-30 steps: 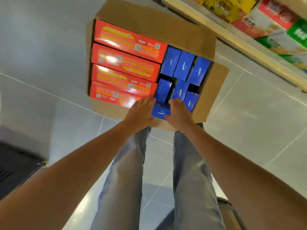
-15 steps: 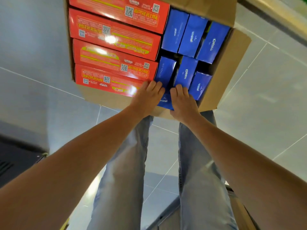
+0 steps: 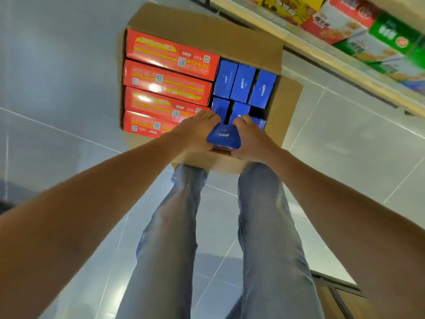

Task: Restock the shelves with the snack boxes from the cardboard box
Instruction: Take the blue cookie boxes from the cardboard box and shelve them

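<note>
An open cardboard box [image 3: 207,28] sits on the grey tiled floor in front of my legs. Several long red snack boxes [image 3: 167,81] fill its left side, and several upright blue snack boxes [image 3: 243,82] fill its right side. Both hands hold one blue snack box [image 3: 223,135], raised at the near edge of the cardboard box. My left hand [image 3: 195,134] grips its left side and my right hand [image 3: 250,139] grips its right side. A dark gap shows among the blue boxes beside my right hand.
A shelf edge [image 3: 340,65] runs diagonally across the upper right, stocked with yellow, red [image 3: 333,21] and green [image 3: 391,40] snack boxes. My jeans-clad legs [image 3: 174,238] stand just behind the cardboard box. A dark object [image 3: 338,293] lies at the lower right.
Both hands closed on a blue box at the near edge and lifted it up out of the row. The view tilted back, bringing the shelf into sight again.
</note>
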The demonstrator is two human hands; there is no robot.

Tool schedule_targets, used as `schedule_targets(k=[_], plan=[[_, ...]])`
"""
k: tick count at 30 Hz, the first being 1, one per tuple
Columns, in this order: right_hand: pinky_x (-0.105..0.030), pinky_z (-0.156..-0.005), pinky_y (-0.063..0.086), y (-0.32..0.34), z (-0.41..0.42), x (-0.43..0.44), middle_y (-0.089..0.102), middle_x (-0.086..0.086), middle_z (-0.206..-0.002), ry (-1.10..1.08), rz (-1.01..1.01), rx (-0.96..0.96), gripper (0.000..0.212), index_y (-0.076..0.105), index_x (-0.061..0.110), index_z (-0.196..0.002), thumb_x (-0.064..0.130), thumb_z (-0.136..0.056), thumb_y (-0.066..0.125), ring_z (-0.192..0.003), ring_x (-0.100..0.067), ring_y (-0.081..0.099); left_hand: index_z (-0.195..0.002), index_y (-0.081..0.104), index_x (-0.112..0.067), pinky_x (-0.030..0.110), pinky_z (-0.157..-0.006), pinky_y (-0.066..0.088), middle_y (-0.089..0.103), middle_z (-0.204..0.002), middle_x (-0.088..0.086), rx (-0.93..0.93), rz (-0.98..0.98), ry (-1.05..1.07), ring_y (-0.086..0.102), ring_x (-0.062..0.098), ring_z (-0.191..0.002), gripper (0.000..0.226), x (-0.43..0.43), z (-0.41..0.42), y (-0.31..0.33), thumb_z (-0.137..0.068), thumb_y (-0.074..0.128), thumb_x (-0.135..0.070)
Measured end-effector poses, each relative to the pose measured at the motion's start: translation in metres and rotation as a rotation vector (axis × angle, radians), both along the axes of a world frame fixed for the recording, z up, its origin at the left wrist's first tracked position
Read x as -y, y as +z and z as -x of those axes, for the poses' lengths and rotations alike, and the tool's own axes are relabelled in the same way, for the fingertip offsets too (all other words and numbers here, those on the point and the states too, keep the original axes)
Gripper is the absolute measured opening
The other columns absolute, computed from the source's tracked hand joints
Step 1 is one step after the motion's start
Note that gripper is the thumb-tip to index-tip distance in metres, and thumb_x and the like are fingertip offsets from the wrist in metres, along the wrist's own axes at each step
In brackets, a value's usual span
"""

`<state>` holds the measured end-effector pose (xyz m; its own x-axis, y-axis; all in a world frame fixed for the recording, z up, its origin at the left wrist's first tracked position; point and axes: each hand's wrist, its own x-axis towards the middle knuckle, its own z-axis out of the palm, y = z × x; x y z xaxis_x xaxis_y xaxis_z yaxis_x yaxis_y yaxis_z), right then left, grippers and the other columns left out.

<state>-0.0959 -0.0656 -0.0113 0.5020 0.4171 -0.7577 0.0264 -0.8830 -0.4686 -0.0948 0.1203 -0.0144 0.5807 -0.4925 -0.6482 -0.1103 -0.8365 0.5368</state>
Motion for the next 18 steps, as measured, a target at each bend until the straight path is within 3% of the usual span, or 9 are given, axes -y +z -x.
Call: schedule_targets(k=[2,5,9,13,16,18], plan=[[-0.038,-0.073,0.046,0.023,-0.018,0.002,0.039,-0.008,-0.112,-0.111,-0.037,-0.054,0.052,0.045,0.007,-0.113,0.020,-0.072,0.074,-0.089,-0.026,0.051,-0.119,0.049,-0.007,0.026,-0.071,0.041,0.054,-0.112,0.009,-0.103,0.051,0.135,0.052,0.024,-0.097,0.046,-0.001,-0.018,0.027,-0.079,0.069,-0.017],[-0.031,-0.074,0.043,0.063,-0.049,0.002,0.040,-0.006,-0.110,-0.237,-0.071,-0.100,0.050,0.046,0.007,-0.118,0.013,-0.075,0.072,-0.088,-0.022,0.051,-0.115,0.052,-0.005,0.022,-0.059,0.034,0.055,-0.099,0.006,-0.176,0.109,0.240,0.051,0.021,-0.084,0.042,-0.002,-0.045,0.070,-0.079,0.071,-0.015],[-0.026,-0.063,0.043,0.110,-0.082,0.000,0.050,-0.011,-0.112,-0.463,-0.123,-0.155,0.048,0.046,0.010,-0.123,0.007,-0.079,0.068,-0.077,-0.017,0.052,-0.121,0.051,-0.006,0.025,-0.068,0.033,0.055,-0.103,0.005,-0.187,0.138,0.339,0.050,0.018,-0.088,0.044,-0.010,-0.071,0.112,-0.083,0.070,-0.018],[-0.028,-0.073,0.045,0.155,-0.106,-0.003,0.049,-0.004,-0.116,-0.674,-0.199,-0.208,0.057,0.045,0.010,-0.132,-0.002,-0.080,0.067,-0.097,-0.019,0.052,-0.122,0.051,-0.007,0.027,-0.065,0.038,0.054,-0.102,0.007,-0.202,0.206,0.482,0.051,0.019,-0.087,0.041,-0.016,-0.085,0.153,-0.086,0.067,-0.018],[-0.026,-0.068,0.042,0.191,-0.118,-0.005,0.050,-0.004,-0.116,-0.782,-0.295,-0.298,0.054,0.047,0.012,-0.130,-0.004,-0.081,0.064,-0.100,-0.021,0.052,-0.100,0.055,-0.009,0.030,-0.069,0.036,0.051,-0.090,0.012,-0.239,0.291,0.585,0.047,0.018,-0.083,0.019,-0.021,-0.092,0.190,-0.086,0.067,-0.014],[-0.027,-0.068,0.043,0.213,-0.125,-0.005,0.051,-0.005,-0.118,-0.824,-0.359,-0.339,0.048,0.050,0.015,-0.125,-0.001,-0.082,0.064,-0.094,-0.020,0.054,-0.091,0.056,-0.010,0.034,-0.071,0.036,0.050,-0.085,0.012,-0.260,0.321,0.628,0.047,0.020,-0.081,0.023,-0.027,-0.096,0.219,-0.081,0.070,-0.026]])
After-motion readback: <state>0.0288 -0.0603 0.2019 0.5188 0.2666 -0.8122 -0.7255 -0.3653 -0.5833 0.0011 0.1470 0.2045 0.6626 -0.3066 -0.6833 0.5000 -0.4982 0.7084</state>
